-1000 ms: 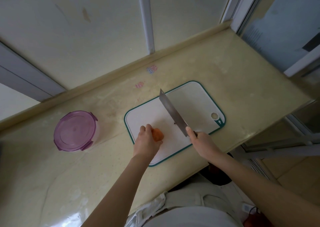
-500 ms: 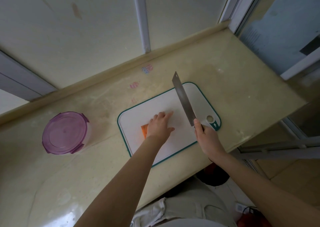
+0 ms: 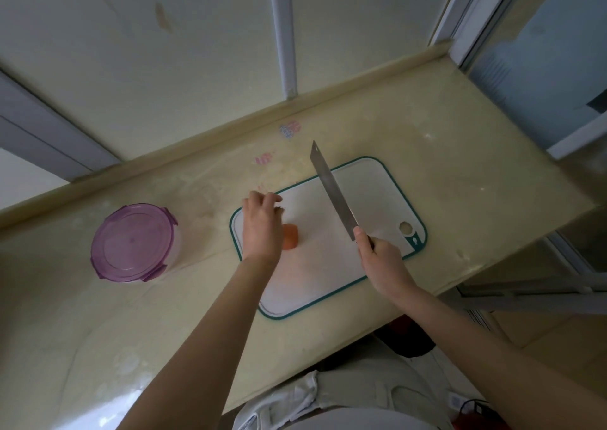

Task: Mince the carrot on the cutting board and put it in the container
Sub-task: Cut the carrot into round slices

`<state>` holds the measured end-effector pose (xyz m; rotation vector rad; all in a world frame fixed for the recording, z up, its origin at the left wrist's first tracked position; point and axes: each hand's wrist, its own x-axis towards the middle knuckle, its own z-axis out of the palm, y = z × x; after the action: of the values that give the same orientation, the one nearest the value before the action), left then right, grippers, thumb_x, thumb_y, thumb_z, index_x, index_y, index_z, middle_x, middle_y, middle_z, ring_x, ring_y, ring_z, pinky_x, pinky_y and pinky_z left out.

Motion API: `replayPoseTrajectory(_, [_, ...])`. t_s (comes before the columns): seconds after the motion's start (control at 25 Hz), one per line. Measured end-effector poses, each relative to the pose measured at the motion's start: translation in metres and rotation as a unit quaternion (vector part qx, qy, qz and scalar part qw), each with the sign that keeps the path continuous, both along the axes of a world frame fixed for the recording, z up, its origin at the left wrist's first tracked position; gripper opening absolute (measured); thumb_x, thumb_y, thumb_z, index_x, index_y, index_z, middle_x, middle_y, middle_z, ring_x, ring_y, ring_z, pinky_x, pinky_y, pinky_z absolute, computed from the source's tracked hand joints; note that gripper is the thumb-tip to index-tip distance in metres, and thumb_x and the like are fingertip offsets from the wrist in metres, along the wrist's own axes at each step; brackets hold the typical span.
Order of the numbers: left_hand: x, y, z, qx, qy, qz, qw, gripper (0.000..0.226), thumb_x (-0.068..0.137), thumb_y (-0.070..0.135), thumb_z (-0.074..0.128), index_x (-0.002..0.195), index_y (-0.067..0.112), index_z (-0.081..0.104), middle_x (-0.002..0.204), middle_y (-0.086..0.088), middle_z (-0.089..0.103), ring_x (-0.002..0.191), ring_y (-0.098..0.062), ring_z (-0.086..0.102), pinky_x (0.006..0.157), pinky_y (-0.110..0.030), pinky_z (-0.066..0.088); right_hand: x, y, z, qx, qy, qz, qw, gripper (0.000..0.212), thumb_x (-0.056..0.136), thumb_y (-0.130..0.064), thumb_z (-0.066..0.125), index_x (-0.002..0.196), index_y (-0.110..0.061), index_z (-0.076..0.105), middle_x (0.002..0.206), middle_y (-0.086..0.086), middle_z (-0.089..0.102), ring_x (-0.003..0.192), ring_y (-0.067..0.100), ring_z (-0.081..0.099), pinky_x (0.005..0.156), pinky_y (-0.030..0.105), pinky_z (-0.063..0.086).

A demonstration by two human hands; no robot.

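**Pale yellow counter (image 3: 427, 127) with a carrot piece waiting on a cutting board (image 3: 377, 196)**

The counter ran along a cream wall and window frames, seen from above by the person working at it. A white cutting board with a teal rim lay at an angle on it, with a hanging hole in the board's right-hand corner.

A short orange piece of carrot (image 3: 290, 236) sat whole on the left part of the board, well inside the rim.

The left hand (image 3: 262, 226) was over the board's far left corner, palm down, fingers loosely bent and close together, not closed round the carrot. The carrot showed just beside the heel of this hand. Whether the hand touched it could not be told.

The right hand (image 3: 382, 258) was over the board's right part, gripping the handle of a cleaver-style knife (image 3: 331, 186), one finger reaching up to the heel of the blade. The long steel blade slanted across the middle of the board, and its tip reached past the board's far edge. The blade was well apart from the carrot.

A round container (image 3: 133, 242) with a purple clip-on lid stood closed on the counter, well to the left of the board.

Small pink and blue stickers (image 3: 290, 129) marked the counter just beyond the board's far edge.
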<state>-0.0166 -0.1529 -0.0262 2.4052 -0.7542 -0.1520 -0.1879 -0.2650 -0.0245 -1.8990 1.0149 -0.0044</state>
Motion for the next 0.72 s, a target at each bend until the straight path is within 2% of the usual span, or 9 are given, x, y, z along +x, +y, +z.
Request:
replayPoseTrajectory(0.12, [0.009,0.046,-0.02,0.093,-0.003,0.072,0.993,0.021,0.085,-0.012,0.047,0.103,-0.006,0.058,0.102,-0.025,0.048,0.1,-0.039,0.041,0.082,-0.042,0.035,0.007,0.008,0.001,0.012,-0.007,0.014,1.0,0.055,0.099,-0.049,0.032,0.057,-0.012,0.036,0.047,-0.001,0.034,0.042,0.011,0.032,0.049,0.029,0.029])
replayPoseTrajectory(0.2, [0.007,0.069,-0.034,0.165,0.028,0.089,0.982,0.025,0.082,-0.016,0.04,0.1,-0.006,0.055,0.103,-0.026,0.047,0.097,-0.039,0.04,0.083,-0.042,0.032,0.011,0.013,0.0,0.016,-0.001,0.022,1.0,0.057,0.099,-0.05,0.032,0.056,-0.012,0.035,0.047,-0.001,0.036,0.043,0.013,0.035,0.05,0.029,0.031])
replayPoseTrajectory(0.28, [0.003,0.078,-0.039,0.194,0.06,0.086,0.975,0.025,0.081,-0.013,0.038,0.098,-0.005,0.053,0.104,-0.025,0.047,0.099,-0.037,0.039,0.085,-0.043,0.032,0.015,0.018,0.0,0.013,0.002,0.037,0.999,0.058,0.098,-0.051,0.031,0.057,-0.011,0.037,0.049,0.001,0.038,0.045,0.016,0.038,0.05,0.03,0.033])
replayPoseTrajectory(0.4, [0.0,0.074,-0.034,0.196,0.042,0.07,0.977,0.027,0.08,-0.004,0.04,0.102,-0.004,0.055,0.104,-0.025,0.051,0.1,-0.038,0.042,0.087,-0.041,0.031,0.017,0.023,-0.001,0.01,0.006,0.052,0.999,0.058,0.098,-0.052,0.032,0.056,-0.012,0.037,0.049,0.001,0.04,0.046,0.016,0.04,0.052,0.03,0.034])
replayPoseTrajectory(0.48, [-0.003,0.065,-0.022,0.165,0.032,0.046,0.985,0.037,0.079,0.002,0.043,0.115,0.001,0.053,0.114,-0.02,0.052,0.109,-0.036,0.041,0.095,-0.038,0.03,0.017,0.024,0.0,0.008,0.013,0.057,0.998,0.058,0.097,-0.053,0.031,0.055,-0.013,0.037,0.048,0.0,0.039,0.045,0.015,0.039,0.052,0.03,0.033])
replayPoseTrajectory(0.6, [-0.008,0.043,-0.006,0.107,0.092,-0.067,0.988,0.054,0.084,0.011,0.052,0.137,0.016,0.04,0.139,-0.004,0.042,0.132,-0.022,0.031,0.109,-0.033,0.025,0.017,0.025,0.003,0.013,0.024,0.058,0.998,0.059,0.097,-0.053,0.03,0.055,-0.013,0.037,0.047,-0.001,0.038,0.042,0.013,0.037,0.05,0.029,0.032])
replayPoseTrajectory(0.68, [-0.012,0.031,-0.004,0.116,0.129,-0.116,0.978,0.053,0.087,0.021,0.056,0.137,0.021,0.039,0.139,0.0,0.042,0.131,-0.021,0.035,0.106,-0.033,0.03,0.015,0.027,0.005,0.022,0.03,0.055,0.998,0.06,0.098,-0.053,0.03,0.055,-0.012,0.038,0.047,-0.002,0.037,0.041,0.012,0.036,0.049,0.028,0.031])
replayPoseTrajectory(0.72, [-0.013,0.029,-0.006,0.117,0.151,-0.109,0.975,0.05,0.088,0.025,0.058,0.134,0.02,0.041,0.135,0.0,0.045,0.124,-0.021,0.042,0.101,-0.032,0.035,0.014,0.028,0.006,0.026,0.034,0.054,0.998,0.06,0.097,-0.054,0.029,0.056,-0.012,0.038,0.047,-0.002,0.037,0.041,0.012,0.036,0.049,0.028,0.031])
